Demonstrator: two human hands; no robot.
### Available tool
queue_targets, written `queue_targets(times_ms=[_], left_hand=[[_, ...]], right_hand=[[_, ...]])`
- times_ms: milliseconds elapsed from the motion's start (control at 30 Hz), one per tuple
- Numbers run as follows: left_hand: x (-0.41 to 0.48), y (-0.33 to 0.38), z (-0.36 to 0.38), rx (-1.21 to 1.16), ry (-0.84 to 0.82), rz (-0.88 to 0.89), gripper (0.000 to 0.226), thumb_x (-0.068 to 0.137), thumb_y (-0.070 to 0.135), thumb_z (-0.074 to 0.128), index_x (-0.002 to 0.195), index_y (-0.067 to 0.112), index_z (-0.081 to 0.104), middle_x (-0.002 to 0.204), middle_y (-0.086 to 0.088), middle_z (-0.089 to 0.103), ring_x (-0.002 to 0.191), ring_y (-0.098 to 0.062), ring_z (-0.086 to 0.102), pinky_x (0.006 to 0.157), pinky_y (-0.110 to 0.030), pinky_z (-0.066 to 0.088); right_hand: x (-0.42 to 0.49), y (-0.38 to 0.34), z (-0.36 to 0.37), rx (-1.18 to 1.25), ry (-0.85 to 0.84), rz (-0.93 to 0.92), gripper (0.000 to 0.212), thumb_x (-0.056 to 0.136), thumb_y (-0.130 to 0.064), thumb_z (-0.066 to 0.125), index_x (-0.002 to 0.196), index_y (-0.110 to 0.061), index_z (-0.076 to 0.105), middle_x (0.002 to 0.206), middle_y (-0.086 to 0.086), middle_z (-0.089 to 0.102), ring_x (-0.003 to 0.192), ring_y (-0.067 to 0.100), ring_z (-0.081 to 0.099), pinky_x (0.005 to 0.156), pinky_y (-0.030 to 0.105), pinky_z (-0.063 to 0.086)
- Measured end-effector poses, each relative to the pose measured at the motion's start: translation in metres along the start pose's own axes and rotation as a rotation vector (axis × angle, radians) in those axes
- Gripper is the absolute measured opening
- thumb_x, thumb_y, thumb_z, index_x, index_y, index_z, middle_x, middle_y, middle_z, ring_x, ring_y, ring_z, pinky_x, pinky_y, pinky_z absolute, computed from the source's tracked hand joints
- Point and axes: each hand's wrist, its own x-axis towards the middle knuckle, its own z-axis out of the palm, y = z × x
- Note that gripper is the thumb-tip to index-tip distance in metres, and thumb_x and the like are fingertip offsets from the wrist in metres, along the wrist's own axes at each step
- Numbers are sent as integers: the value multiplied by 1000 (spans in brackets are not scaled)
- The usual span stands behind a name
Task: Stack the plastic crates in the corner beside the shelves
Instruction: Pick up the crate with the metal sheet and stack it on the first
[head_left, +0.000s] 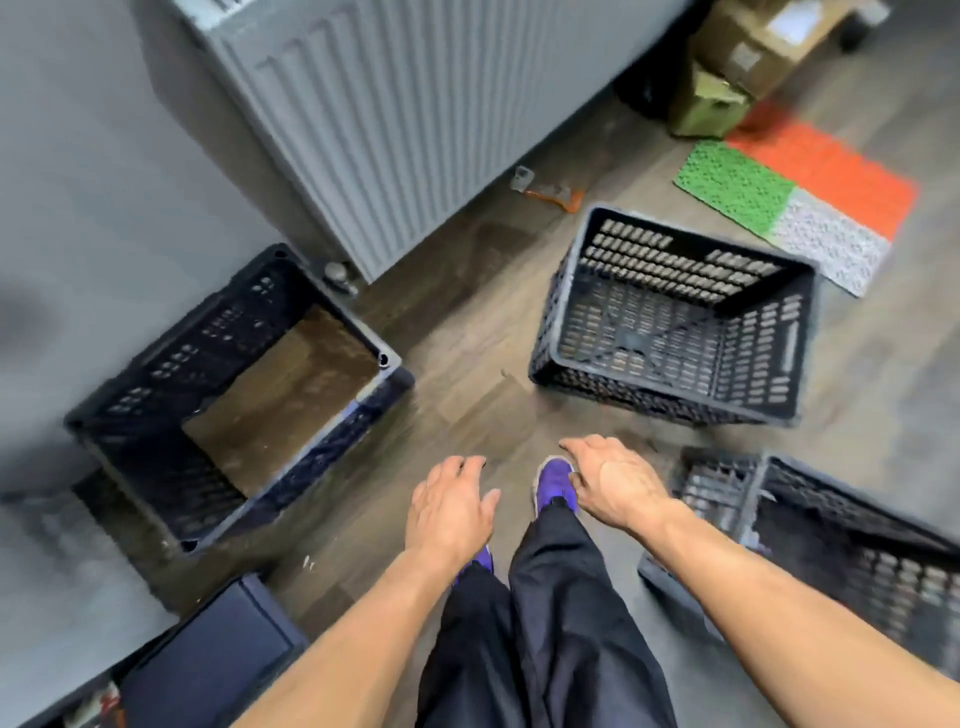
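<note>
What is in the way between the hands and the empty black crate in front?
Nothing visible is. The left hand and right hand hover open, and only bare floor lies between them and the empty crate. Bare floor also separates it from the crate by the wall.

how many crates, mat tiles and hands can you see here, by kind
plastic crates: 3 (crate by the wall, middle crate, lower-right crate)
mat tiles: 3 (green tile, orange tile, white tile)
hands: 2 (left hand, right hand, both empty)
total: 8
</note>
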Motion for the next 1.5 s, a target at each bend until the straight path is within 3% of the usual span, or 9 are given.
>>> queue_targets(times_ms=[300,567,967,1167,1500], left_hand=[[-20,103,80,215,-124,336,50,96,46,45,139,21,42,134,-3,49,125,-25,45,104,-37,37],[-34,201,166,386,-229,527,51,95,46,49,138,21,42,134,-2,47,125,-24,42,102,-38,37],[-72,304,319,586,-420,552,52,94,42,54,138,20,41,138,-2,44,130,-25,37,101,-40,39],[-71,332,365,626,-437,550,51,93,43,54,137,20,42,133,-2,48,127,-24,39,101,-38,38],[-40,342,436,747,-498,604,49,94,43,53,136,20,42,130,-2,51,124,-24,43,100,-38,39]], right_hand=[[-88,112,69,168,21,196,53,96,-29,46,147,-20,35,140,9,48,128,31,43,108,39,36],[-146,216,137,360,38,339,52,96,-27,47,147,-21,36,141,8,48,130,30,41,105,42,38],[-246,377,259,489,-35,455,51,97,-27,47,147,-20,37,143,7,47,133,30,40,105,43,39],[-259,419,300,509,-98,479,51,99,-26,47,148,-20,35,145,7,44,134,30,38,105,42,37],[-234,471,363,493,-23,520,54,95,-26,53,146,-18,38,144,4,44,133,26,35,106,43,36]])
